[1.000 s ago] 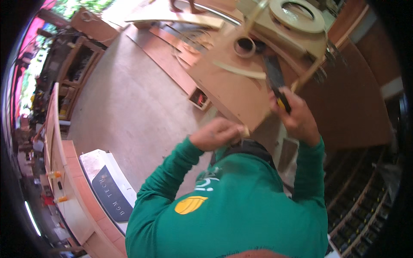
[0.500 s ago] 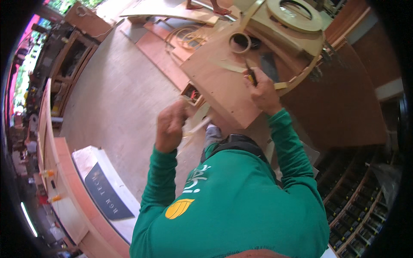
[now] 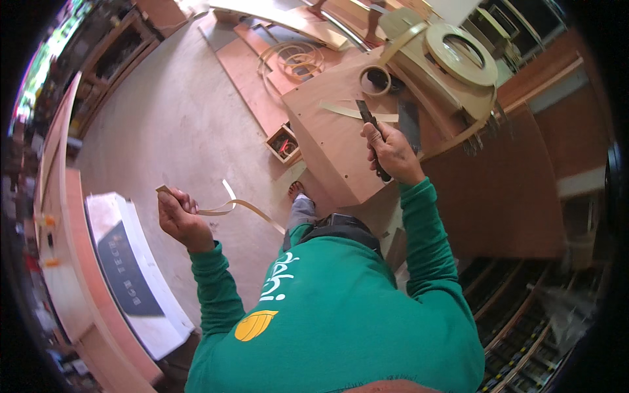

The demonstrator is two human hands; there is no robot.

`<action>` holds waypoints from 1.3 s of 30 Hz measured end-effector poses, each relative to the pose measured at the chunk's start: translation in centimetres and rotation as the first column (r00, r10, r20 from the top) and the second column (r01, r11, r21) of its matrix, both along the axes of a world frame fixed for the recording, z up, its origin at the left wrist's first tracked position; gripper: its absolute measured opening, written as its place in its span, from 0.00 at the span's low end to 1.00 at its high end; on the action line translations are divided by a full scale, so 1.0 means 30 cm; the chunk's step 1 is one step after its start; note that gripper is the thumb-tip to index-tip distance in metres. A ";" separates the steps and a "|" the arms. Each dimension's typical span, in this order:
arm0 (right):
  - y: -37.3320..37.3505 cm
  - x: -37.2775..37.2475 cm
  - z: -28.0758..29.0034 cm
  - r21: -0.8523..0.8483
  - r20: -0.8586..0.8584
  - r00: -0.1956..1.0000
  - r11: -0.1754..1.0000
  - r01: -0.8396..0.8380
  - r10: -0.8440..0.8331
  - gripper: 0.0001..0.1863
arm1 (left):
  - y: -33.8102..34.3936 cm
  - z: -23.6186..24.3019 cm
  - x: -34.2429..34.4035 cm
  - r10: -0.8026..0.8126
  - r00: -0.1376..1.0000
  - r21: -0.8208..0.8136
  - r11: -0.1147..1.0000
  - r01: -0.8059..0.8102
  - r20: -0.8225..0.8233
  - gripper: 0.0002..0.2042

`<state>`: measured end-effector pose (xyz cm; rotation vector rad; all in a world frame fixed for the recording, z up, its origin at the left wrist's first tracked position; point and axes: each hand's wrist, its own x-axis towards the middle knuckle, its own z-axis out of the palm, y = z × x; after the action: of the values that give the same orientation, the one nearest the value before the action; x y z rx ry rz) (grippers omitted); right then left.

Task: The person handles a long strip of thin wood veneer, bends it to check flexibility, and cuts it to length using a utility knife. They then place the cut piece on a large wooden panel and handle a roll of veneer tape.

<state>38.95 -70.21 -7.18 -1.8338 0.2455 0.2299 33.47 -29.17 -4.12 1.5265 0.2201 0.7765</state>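
My left hand is out at the left, closed on the end of a pale flexible strip that loops and trails over the floor beside my bare foot. My right hand grips a dark cutting knife over a plywood box top, its blade pointing away from me. Under and beside the knife lie a short curved pale strip and a dark flat bar. A pale ring with dark items inside stands just behind them.
A machine top carries a large pale coil. A small tool box sits beside the plywood box, with boards and coiled strip behind. A co-worker's legs show at top. Left are a white panel and long wooden pieces.
My left hand has moved out to the left, drawing the strip along. My right hand has shifted left from the box's right edge, still gripping the knife, now with its blade more visible.
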 end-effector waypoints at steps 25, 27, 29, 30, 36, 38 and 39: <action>0.029 0.088 -0.242 -0.670 0.423 0.827 0.742 0.011 0.369 0.23 | 0.562 0.191 -0.659 0.300 0.953 -0.186 0.940 -0.287 0.044 0.22; 0.170 0.084 -0.183 -0.666 0.468 0.798 0.745 0.036 0.380 0.23 | 0.686 0.240 -0.705 0.346 0.935 -0.259 0.913 -0.316 0.078 0.20; 0.333 0.090 -0.118 -0.645 0.488 0.777 0.764 0.014 0.397 0.23 | 0.814 0.308 -0.783 0.361 0.921 -0.245 0.915 -0.320 0.146 0.19; 0.415 0.095 -0.099 -0.623 0.497 0.766 0.782 -0.011 0.407 0.22 | 0.856 0.342 -0.814 0.368 0.922 -0.233 0.913 -0.334 0.118 0.19; 0.779 0.121 0.007 -0.447 0.506 0.729 0.863 -0.236 0.461 0.22 | 1.118 0.511 -0.883 0.347 0.938 -0.054 0.937 -0.346 0.016 0.17; 0.839 0.148 0.069 -0.326 0.644 0.454 0.758 -0.565 0.615 0.22 | 1.215 0.558 -0.848 0.200 0.978 0.048 0.978 -0.203 0.057 0.15; 0.926 0.180 0.103 -0.231 0.740 0.152 0.460 -0.857 0.655 0.22 | 1.247 0.577 -0.831 0.261 0.965 0.046 0.964 -0.260 -0.003 0.15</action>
<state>44.37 -42.42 -4.08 -1.4574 -1.3730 0.1505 8.55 8.23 13.18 1.5624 0.4191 0.9880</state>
